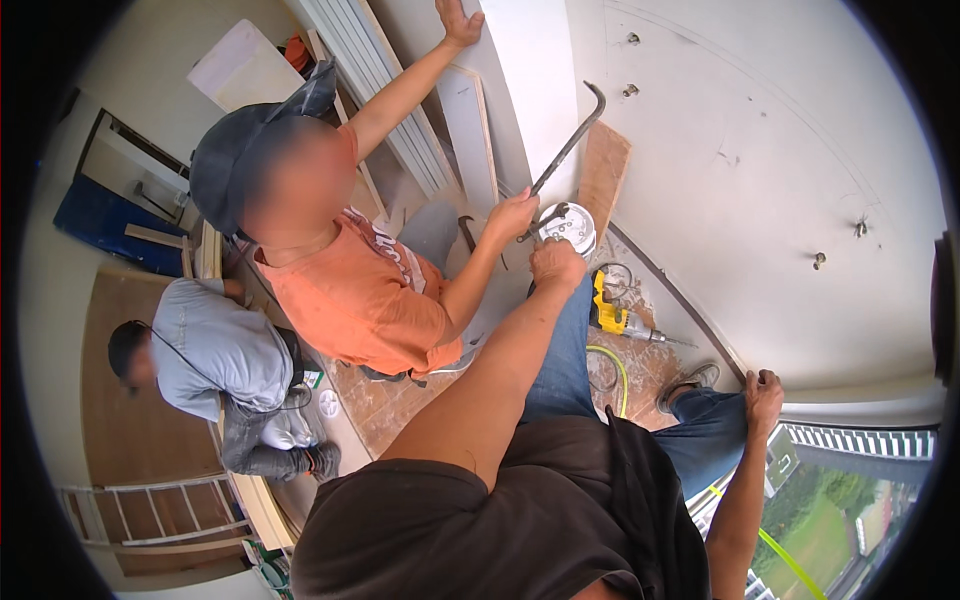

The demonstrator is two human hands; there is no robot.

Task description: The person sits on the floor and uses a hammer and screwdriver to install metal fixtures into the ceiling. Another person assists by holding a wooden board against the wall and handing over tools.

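Observation:
My left hand (557,262) is closed above my left knee, its fingers at a dark open-ended wrench (543,223). The wrench lies across my view of a round white bucket (568,228). My right hand (764,398) rests at my bent right knee with fingers loosely curved and no tool in it. Just beyond my left hand, a co-worker in an orange shirt grips a dark pry bar (568,145) in one hand (512,216). That person's other hand (460,24) presses against a pale panel.
A yellow power drill (622,312) lies on the dusty floor beside a yellow-green hose (620,375). A wooden board (604,170) leans at the white wall, where metal fittings (820,261) stick out. Another person (225,340) bends at left near a ladder (160,510). A window opens at lower right.

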